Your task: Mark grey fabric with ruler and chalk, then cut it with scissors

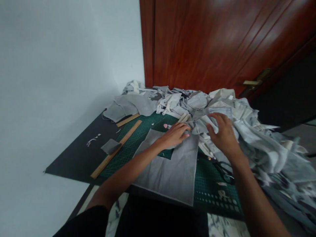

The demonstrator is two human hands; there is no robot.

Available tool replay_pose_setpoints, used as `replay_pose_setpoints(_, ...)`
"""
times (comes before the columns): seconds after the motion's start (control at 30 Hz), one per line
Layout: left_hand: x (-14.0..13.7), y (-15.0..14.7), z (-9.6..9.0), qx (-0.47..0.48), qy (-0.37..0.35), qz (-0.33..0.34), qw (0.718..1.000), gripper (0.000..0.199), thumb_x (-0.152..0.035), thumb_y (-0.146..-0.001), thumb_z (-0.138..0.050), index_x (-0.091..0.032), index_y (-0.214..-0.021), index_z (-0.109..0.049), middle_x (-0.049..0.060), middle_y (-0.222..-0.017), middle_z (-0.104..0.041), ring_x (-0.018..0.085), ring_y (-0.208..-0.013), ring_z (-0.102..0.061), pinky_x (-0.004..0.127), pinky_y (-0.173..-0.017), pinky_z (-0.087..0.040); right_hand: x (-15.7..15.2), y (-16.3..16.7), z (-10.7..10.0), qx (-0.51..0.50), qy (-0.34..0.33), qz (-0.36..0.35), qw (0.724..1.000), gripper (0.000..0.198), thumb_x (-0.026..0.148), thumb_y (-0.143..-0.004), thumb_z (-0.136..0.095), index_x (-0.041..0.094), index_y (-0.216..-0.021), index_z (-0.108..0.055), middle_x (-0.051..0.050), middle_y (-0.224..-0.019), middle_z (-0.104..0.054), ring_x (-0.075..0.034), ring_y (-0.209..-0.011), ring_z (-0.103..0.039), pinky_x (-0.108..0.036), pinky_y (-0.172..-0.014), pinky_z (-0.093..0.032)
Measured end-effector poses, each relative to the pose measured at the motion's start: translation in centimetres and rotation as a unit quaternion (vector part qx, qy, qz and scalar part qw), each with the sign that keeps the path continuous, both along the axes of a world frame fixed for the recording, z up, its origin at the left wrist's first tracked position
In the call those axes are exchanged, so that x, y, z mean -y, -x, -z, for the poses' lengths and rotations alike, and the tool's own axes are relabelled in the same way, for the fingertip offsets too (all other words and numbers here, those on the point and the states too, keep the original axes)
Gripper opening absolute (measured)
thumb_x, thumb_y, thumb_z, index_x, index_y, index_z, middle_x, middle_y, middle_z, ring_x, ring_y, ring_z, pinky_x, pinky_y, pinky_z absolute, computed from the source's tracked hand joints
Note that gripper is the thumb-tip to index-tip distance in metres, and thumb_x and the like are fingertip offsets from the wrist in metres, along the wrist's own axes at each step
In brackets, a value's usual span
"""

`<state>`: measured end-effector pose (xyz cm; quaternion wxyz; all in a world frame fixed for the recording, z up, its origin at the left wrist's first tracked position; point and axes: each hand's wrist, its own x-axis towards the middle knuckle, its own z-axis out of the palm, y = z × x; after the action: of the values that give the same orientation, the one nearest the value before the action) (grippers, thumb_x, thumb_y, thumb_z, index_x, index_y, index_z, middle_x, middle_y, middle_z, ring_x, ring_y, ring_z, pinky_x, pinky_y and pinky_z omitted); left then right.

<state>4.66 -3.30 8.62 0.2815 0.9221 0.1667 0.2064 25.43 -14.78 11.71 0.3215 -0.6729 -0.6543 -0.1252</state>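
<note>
A grey piece of cloth (181, 171) lies flat on the green cutting mat (207, 181), with the mat showing through a gap in it. My left hand (174, 134) is over the cloth's far edge, thumb apart from the fingers, with nothing plainly in its grasp. My right hand (223, 136) hovers by the heap of grey and white cloth scraps (199, 100), its fingers curved and thumb spread wide. Black-handled scissors (225, 171) rest on the mat below my right hand, partly hidden by the forearm.
A long wooden ruler (127, 136) lies left of the cloth, touching a small grey scrap (110, 145). A shorter wooden strip (127, 120) sits farther back. Scraps spill along the table's right side. A white wall (74, 65) and brown door (197, 42) bound the table.
</note>
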Motion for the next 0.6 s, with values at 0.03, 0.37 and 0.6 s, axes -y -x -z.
replay_pose_setpoints(0.03,0.2,-0.3,0.2,0.0,-0.019,-0.018,1.0,0.026,-0.02,-0.103,-0.064,-0.016,-0.128,-0.068,0.015,-0.14,-0.067,0.03,-0.138,-0.058,0.044,-0.118,-0.046,0.5,1.2,0.2,-0.015,-0.01,-0.022,1.0,0.034,0.03,-0.106,-0.055,0.015,-0.136,-0.063,-0.022,-0.134,-0.062,-0.039,-0.13,-0.057,-0.062,-0.113,-0.048)
replay_pose_setpoints(0.37,4.0,18.1,1.8,-0.071,-0.11,-0.316,0.94,0.029,-0.017,-0.105,-0.042,-0.012,-0.113,-0.069,0.017,-0.112,-0.07,0.034,-0.111,-0.063,0.053,-0.103,-0.05,4.0,9.3,8.7,-0.067,0.186,-0.243,0.95,0.024,0.018,-0.108,-0.055,0.023,-0.128,-0.065,-0.014,-0.125,-0.068,-0.032,-0.119,-0.068,-0.054,-0.106,-0.061)
replay_pose_setpoints(0.6,6.8,28.4,7.8,-0.252,-0.124,-0.557,0.782,0.072,-0.059,-0.105,-0.036,-0.003,-0.145,-0.057,0.027,-0.127,-0.06,0.045,-0.118,-0.056,0.06,-0.1,-0.051,4.0,8.0,12.2,-0.067,0.19,-0.251,0.947,0.028,0.025,-0.11,-0.055,0.023,-0.137,-0.061,-0.019,-0.151,-0.056,-0.036,-0.145,-0.054,-0.062,-0.119,-0.05)
